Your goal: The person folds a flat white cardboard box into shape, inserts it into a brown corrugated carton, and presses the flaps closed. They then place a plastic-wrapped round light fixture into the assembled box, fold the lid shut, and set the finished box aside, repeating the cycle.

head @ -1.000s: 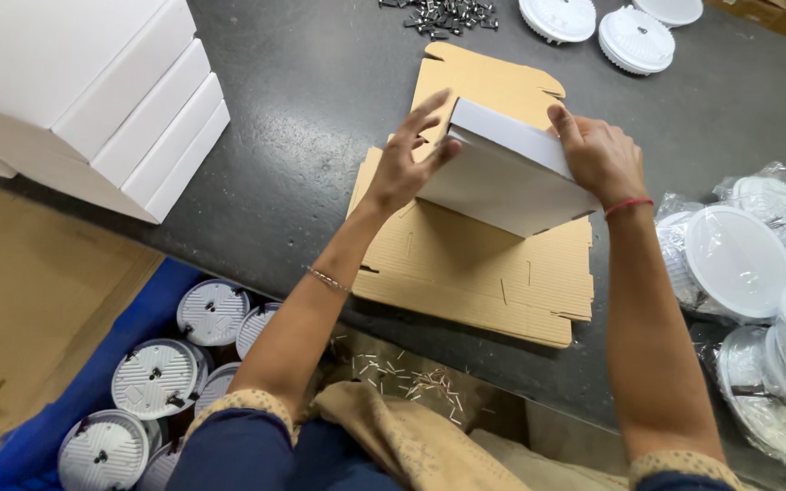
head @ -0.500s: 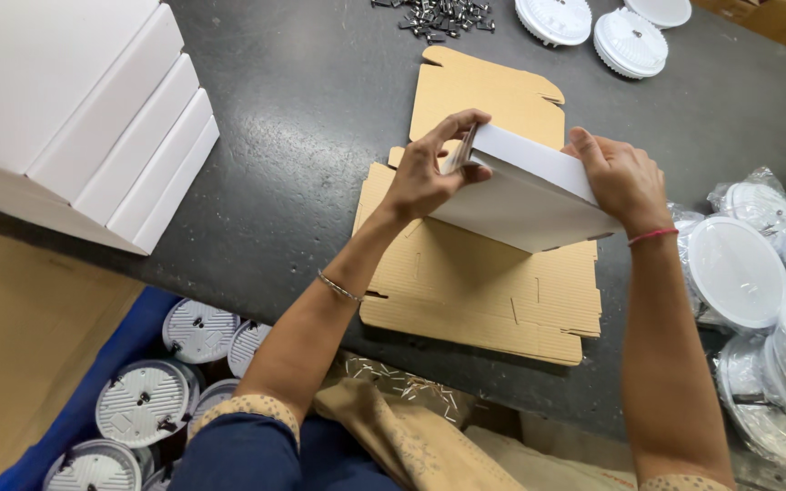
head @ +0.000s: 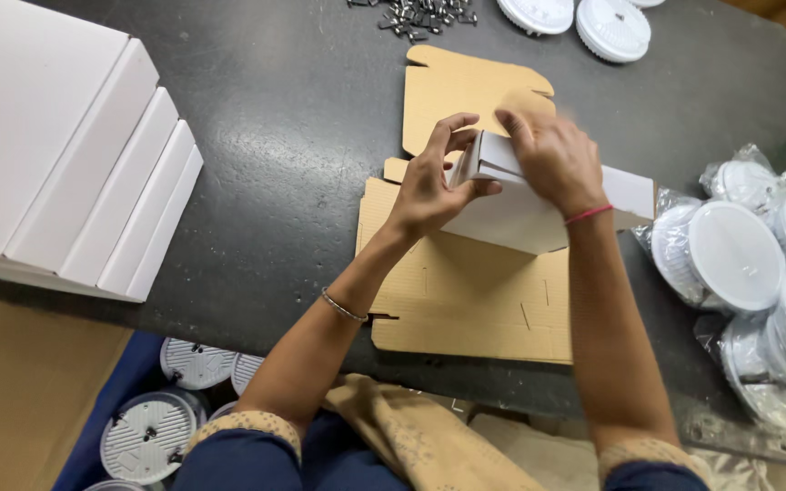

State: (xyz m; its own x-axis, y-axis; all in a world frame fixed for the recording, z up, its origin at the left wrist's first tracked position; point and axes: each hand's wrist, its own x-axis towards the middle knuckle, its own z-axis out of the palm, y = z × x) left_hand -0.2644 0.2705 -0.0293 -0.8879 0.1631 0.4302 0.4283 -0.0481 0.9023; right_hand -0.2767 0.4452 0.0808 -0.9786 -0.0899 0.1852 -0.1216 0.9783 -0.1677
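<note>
Nearest the camera, below the table edge and well to the left of the white box, round grey ribbed discs (head: 147, 441) lie in a blue bin (head: 106, 414). On the dark table (head: 275, 182), a stack of flat brown cardboard blanks (head: 466, 300) lies directly under the white box (head: 539, 205), which is held just above them, tilted, at the middle of the table. The left hand (head: 434, 186) grips the box's left end: the thumb presses the near face, and the curled fingers (head: 452, 132) pinch the upper left corner. The right hand (head: 552, 159) lies across the top of the box, fingers together and bent down over its left end flap, close to the left hand's fingertips; a red thread circles that wrist. To the right of the box, just beside it, round white lids in clear plastic bags (head: 748, 255) are heaped. Well to the left of the box stands a stepped stack of closed white boxes (head: 65, 155). Beyond the box, another brown blank (head: 466, 86) sticks out from behind it; farther on lie a small pile of dark metal clips (head: 420, 14) and two bare white round discs (head: 584, 18).
</note>
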